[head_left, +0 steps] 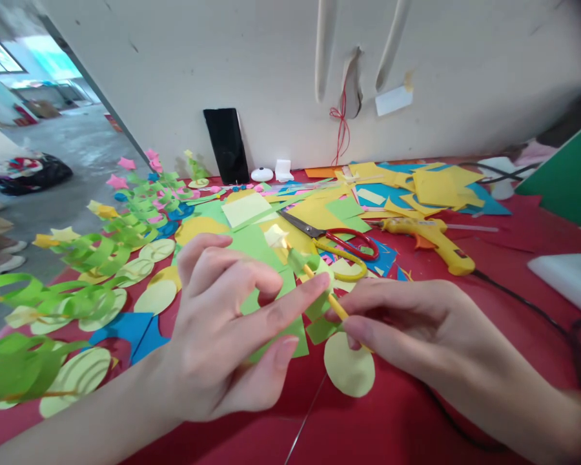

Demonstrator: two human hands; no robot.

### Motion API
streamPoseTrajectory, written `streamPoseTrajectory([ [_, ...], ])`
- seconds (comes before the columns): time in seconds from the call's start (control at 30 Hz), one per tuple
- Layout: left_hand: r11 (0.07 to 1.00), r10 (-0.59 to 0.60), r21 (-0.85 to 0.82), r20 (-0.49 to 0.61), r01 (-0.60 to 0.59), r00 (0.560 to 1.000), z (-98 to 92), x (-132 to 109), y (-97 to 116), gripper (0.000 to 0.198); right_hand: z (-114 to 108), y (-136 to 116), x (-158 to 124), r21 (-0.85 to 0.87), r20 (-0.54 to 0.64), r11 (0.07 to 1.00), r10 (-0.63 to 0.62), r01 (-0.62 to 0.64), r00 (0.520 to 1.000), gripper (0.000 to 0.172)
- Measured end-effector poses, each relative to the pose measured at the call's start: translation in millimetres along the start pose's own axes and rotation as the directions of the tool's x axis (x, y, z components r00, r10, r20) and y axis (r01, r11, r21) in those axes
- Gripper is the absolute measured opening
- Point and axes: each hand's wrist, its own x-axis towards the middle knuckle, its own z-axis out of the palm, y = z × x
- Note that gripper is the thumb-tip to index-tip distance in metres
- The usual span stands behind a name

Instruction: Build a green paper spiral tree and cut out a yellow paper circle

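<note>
A thin yellow stick [337, 306] is pinched between the thumb and fingers of my right hand [411, 329]. A pale yellow paper star [275, 237] tops the stick, and a green paper strip [297, 261] lies around its upper part. My left hand [232, 329] has its index finger stretched out, its tip touching the strip and stick; its thumb and other fingers are apart, holding nothing. Below the right fingertips is a pale yellow paper disc [349, 365]; whether it is joined to the stick, I cannot tell. Green paper sheets [256, 248] lie behind the hands.
Red-and-yellow-handled scissors [326, 236] and a yellow glue gun [428, 239] with a black cord lie beyond my right hand. Finished paper plants [140, 194] with curled strips crowd the left. A phone [226, 145] leans against the wall. Yellow paper sheets [443, 187] are piled at the back right.
</note>
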Motion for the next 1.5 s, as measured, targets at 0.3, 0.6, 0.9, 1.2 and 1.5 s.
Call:
streamPoseTrajectory([
  [0.3,0.999,0.016,0.047,0.028,-0.018,0.999,-4.6,1,3,0.047,-1,-3,-3,0.009,0.016,1.000,-0.019,0.019,1.000,0.011],
  [0.6,0.990,0.065,0.130,-0.031,-0.060,0.997,2.0,-7,-1,0.044,1,-2,-3,0.018,-0.006,0.999,-0.049,0.050,0.999,0.010],
  [0.9,0.988,0.093,0.128,-0.072,-0.084,0.993,2.2,-4,3,0.047,1,0,1,-0.002,-0.004,0.999,-0.047,0.047,0.999,0.009],
  [1.2,0.811,-0.433,-0.355,0.170,0.465,0.885,3.7,3,14,0.010,2,2,2,-0.039,0.000,0.997,-0.067,0.067,0.998,0.008],
  [1.5,0.579,-0.640,-0.492,0.219,0.650,0.736,20.2,-11,18,0.016,7,6,-3,-0.162,-0.017,0.968,-0.197,0.191,0.980,0.009],
])
